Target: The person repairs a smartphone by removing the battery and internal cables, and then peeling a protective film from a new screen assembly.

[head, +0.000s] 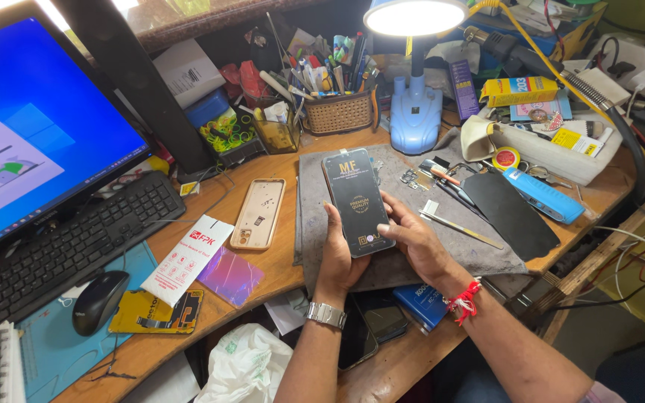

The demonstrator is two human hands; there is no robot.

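- Head view: the phone (356,200) was held face up over the grey mat (412,224) in the middle of the wooden desk (263,276), with a dark printed film covering its screen; to do this step well, I judged, the film's edges had to stay square with the phone's frame, pressure going on from the lower end with light fingertips, not the palm.
- Head view: the left hand (337,257) came up from below, wrist with a metal watch, fingers wrapped around the phone's lower left edge; it was clamped on the phone.
- Head view: the right hand (416,239) reached in from the right, a red thread at the wrist, thumb pressing the phone's lower right corner; its fingers were closed against that edge.
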